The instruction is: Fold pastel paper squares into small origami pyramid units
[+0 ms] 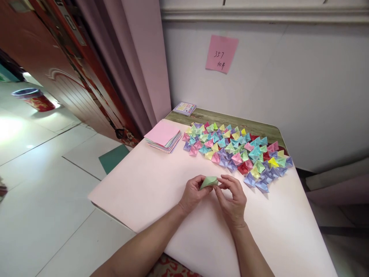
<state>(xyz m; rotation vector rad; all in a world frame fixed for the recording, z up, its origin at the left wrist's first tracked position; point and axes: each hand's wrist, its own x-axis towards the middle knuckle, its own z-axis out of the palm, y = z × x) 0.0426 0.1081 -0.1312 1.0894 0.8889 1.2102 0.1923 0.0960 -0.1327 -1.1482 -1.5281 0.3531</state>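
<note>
A small piece of folded light green paper (209, 181) is held between my two hands, just above the pale pink table cover. My left hand (192, 193) pinches its left end, thumb below and fingers behind. At the right end my right hand (233, 196) grips it with thumb and fingertips. Beyond the hands, many folded paper pieces (230, 147) in blue, pink, green, yellow, red and purple stand close together. A stack of square paper sheets (163, 134), pink on top, lies to the left of them.
The table (138, 181) has a wood-look strip at the back, where a printed packet (185, 108) lies. A pink note (221, 54) is stuck on the wall. On the left are a curtain (147, 57), a reddish door (66, 73), a bin (36, 100) and a green sheet (113, 158).
</note>
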